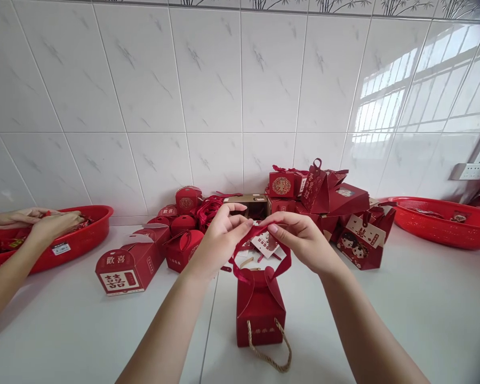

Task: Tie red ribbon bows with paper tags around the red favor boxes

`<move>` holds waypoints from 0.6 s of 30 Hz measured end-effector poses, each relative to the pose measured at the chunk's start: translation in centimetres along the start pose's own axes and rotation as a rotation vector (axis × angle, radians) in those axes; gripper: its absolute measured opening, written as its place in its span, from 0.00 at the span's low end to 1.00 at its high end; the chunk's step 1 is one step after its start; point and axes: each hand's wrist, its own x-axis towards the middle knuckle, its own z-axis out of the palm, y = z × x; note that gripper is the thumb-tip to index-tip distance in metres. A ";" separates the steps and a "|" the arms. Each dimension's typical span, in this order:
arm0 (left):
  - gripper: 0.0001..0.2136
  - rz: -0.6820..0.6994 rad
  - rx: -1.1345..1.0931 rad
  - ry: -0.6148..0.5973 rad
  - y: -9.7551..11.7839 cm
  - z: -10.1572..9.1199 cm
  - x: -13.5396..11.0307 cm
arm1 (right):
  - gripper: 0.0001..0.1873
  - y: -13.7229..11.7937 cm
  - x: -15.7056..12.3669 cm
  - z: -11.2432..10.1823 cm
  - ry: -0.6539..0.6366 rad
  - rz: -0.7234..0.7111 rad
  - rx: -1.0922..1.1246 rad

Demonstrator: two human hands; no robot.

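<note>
While both hands hang over the middle of the table (312, 346), it's the left hand (223, 236) pinching the red ribbon (285, 264) and the right hand (301, 238) pinching it close by, thumbs and fingers closed on the band, right above the small red box (260, 304), upright on the table with its rope handle (278, 367) drooping to the near side! Careful now, because a hard upward tug could, I'd judge, tip the box or bend its curved top flaps, and a loose pinch could let that smooth-looking ribbon slip away; whether there's a knot, I can't tell. Over to the containers: the left red basin (100, 226) holds small packets (8, 242), a co-worker's hands (50, 226) above them; the right red basin (444, 234) carries a few small pieces (458, 217); and what's inside the small red box is out of sight
</note>
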 end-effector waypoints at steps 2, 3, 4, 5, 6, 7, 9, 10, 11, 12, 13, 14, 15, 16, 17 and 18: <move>0.15 -0.048 -0.032 0.035 0.0 -0.2 0.2 | 0.10 0.1 0.0 -0.3 -0.041 -0.126 -0.146; 0.15 -0.070 -0.040 0.049 0.0 -0.2 0.2 | 0.11 0.2 0.0 -0.4 -0.058 -0.206 -0.235; 0.14 -0.091 -0.048 0.056 0.1 -0.3 0.3 | 0.12 0.2 0.1 -0.5 -0.070 -0.284 -0.322; 0.14 -0.105 -0.056 0.054 0.1 -0.4 0.3 | 0.14 0.3 0.1 -0.6 -0.076 -0.350 -0.399; 0.14 -0.113 -0.064 0.043 0.1 -0.5 0.3 | 0.15 0.4 0.1 -0.7 -0.078 -0.398 -0.463; 0.13 -0.117 -0.075 0.026 0.2 -0.5 0.3 | 0.16 0.5 0.1 -0.7 -0.071 -0.431 -0.514; 0.10 -0.118 -0.099 -0.019 0.3 -0.5 0.3 | 0.16 0.9 0.1 -0.7 -0.036 -0.469 -0.591; 0.09 -0.117 -0.105 -0.044 0.3 -0.5 0.3 | 0.16 1.0 0.1 -0.7 -0.015 -0.481 -0.614; 0.07 -0.108 -0.099 -0.066 0.3 -0.4 0.3 | 0.16 1.2 0.1 -0.7 0.002 -0.488 -0.624; 0.06 -0.089 -0.074 -0.075 0.3 -0.3 0.2 | 0.17 1.4 0.2 -0.7 0.014 -0.490 -0.618; 0.06 -0.051 -0.017 -0.064 0.2 -0.2 0.2 | 0.17 1.6 0.2 -0.7 0.017 -0.485 -0.598; 0.07 0.008 0.079 -0.031 0.1 -0.1 0.1 | 0.17 1.7 0.3 -0.7 0.019 -0.471 -0.564; 0.09 0.091 0.205 0.016 0.0 0.0 0.1 | 0.17 1.8 0.4 -0.6 0.025 -0.451 -0.519; 0.11 0.195 0.346 0.067 -0.2 0.0 0.0 | 0.16 1.9 0.4 -0.6 0.038 -0.426 -0.466; 0.12 0.307 0.487 0.113 -0.3 0.0 -0.1 | 0.15 1.9 0.5 -0.6 0.063 -0.397 -0.408; 0.13 0.413 0.612 0.150 -0.4 -0.1 -0.2 | 0.13 2.0 0.5 -0.5 0.106 -0.366 -0.351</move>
